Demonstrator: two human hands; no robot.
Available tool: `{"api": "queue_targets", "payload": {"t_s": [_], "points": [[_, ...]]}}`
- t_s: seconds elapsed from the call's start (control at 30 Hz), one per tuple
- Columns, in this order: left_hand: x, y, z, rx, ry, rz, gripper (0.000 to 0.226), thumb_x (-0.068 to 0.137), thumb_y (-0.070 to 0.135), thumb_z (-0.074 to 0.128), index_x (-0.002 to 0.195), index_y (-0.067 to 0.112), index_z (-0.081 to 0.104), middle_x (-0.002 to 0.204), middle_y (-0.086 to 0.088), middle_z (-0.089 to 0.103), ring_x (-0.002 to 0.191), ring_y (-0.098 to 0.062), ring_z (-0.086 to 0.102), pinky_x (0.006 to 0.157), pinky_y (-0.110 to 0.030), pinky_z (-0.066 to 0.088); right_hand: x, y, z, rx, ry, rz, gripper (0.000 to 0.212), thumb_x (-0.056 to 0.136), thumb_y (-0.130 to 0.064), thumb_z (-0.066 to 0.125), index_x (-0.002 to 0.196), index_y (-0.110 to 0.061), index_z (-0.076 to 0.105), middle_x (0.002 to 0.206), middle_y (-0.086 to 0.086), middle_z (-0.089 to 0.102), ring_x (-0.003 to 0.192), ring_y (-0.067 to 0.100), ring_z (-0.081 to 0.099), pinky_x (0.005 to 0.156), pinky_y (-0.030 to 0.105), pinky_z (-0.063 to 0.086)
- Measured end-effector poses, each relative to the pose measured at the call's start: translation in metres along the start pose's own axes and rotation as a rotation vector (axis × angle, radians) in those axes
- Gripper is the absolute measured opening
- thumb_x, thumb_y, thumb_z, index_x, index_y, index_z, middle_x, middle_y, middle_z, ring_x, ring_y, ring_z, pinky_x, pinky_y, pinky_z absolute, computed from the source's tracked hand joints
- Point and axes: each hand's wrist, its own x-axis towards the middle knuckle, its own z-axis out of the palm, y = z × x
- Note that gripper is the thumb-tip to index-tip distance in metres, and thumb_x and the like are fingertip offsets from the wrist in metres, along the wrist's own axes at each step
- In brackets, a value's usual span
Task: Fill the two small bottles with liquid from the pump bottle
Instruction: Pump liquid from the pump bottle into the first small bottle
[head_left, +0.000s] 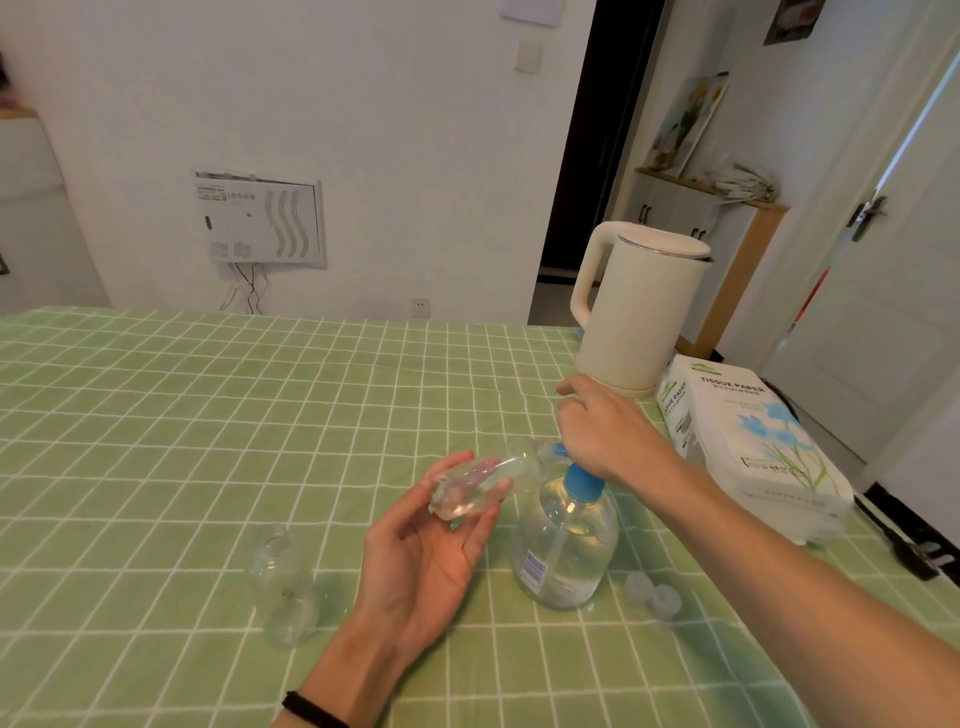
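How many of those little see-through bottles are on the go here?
2. One small clear plastic bottle lies tilted in the left hand, neck toward the blue-topped pump bottle; the other small bottle stands on the green checked tablecloth, left of that hand. None seems hidden.

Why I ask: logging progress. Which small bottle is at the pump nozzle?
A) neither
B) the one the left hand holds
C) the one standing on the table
B: the left hand grips a small bottle tilted, its mouth at the nozzle of the pump bottle; the other bottle stands apart on the table.
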Motion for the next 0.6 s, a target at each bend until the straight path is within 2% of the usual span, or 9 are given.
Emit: {"api": "queue_targets", "payload": {"t_s": [0.17,0.27,0.43,0.53,0.6], "points": [[0.0008,0.0015,-0.0003,0.005,0.012,0.008,0.04,0.089,0.016,0.067,0.125,-0.002,0.071,0.142,-0.029,0.061,0.118,-0.044,0.069,0.088,-0.04,0.064,0.0018,-0.003,-0.0073,-0.025,0.02,-0.008,0.045,0.102,-0.024,0.031,0.144,-0.018,0.046,0.14,0.011,0.056,0.125,0.033,0.05,0.102,0.044,0.043],[0.0019,0.0014,-0.0021,0.009,-0.002,0.006,0.038,0.093,0.017,0.063,0.126,-0.001,0.071,0.143,-0.029,0.06,0.12,-0.044,0.069,0.09,-0.04,0.064,0.0021,-0.0032,-0.0061,-0.028,0.01,-0.015,0.043,0.102,-0.023,0.032,0.141,-0.018,0.049,0.138,0.01,0.058,0.12,0.029,0.051,0.099,0.041,0.043],[0.0024,0.0002,-0.0038,0.011,-0.031,-0.004,0.036,0.096,0.016,0.06,0.126,0.0,0.071,0.144,-0.028,0.06,0.121,-0.043,0.068,0.092,-0.04,0.063,-0.002,-0.0026,0.001,0.007,-0.021,-0.009,0.045,0.099,-0.022,0.032,0.138,-0.023,0.055,0.143,0.004,0.055,0.129,0.028,0.049,0.106,0.045,0.042],[0.0019,-0.0003,-0.0046,0.006,-0.033,-0.008,0.035,0.102,0.015,0.051,0.127,0.0,0.07,0.145,-0.029,0.059,0.122,-0.043,0.067,0.09,-0.04,0.063,-0.003,-0.0015,0.0005,0.014,-0.024,-0.014,0.044,0.1,-0.022,0.032,0.138,-0.021,0.054,0.142,0.005,0.056,0.126,0.028,0.05,0.106,0.046,0.043],[0.0015,-0.0001,-0.0042,0.003,-0.032,-0.007,0.035,0.101,0.015,0.052,0.127,-0.001,0.07,0.144,-0.03,0.059,0.121,-0.044,0.067,0.09,-0.04,0.064,-0.0034,-0.0027,-0.0016,-0.013,0.004,-0.029,0.043,0.101,-0.023,0.033,0.139,-0.018,0.052,0.14,0.009,0.055,0.125,0.03,0.05,0.104,0.045,0.043]]}}
